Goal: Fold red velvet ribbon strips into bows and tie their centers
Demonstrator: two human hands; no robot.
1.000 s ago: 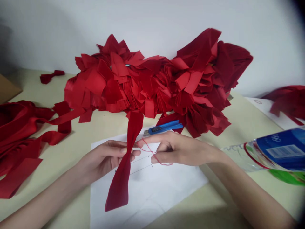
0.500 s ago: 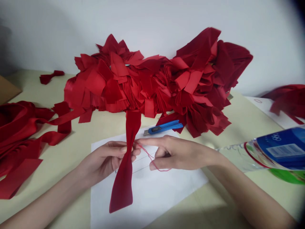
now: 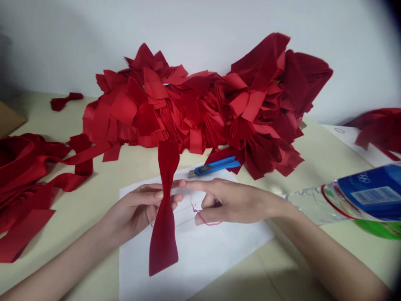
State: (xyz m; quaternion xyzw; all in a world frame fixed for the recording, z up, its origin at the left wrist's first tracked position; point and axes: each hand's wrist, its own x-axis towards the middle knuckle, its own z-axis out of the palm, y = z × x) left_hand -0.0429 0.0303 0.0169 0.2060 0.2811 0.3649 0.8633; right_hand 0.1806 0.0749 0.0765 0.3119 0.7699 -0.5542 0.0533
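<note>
My left hand pinches a short red ribbon piece at its gathered middle. The piece hangs upright between thumb and fingers, flaring out at both ends. My right hand comes in from the right, index finger stretched out so its tip meets the left fingertips just beyond the ribbon. Its other fingers are curled in toward the thumb, with a thin red thread caught there and dangling in a loop. Beneath both hands lies a white paper sheet with ruled lines.
Behind the hands, a big heap of red ribbon pieces stands against the wall. A blue utility knife lies at the paper's far edge. Long red ribbon is piled at left. A plastic bottle lies on its side at right.
The ribbon has turned in my left hand, its top moving left and its bottom right. The thread, earlier stretched from the ribbon to my right hand, now hangs slack near my right thumb.
</note>
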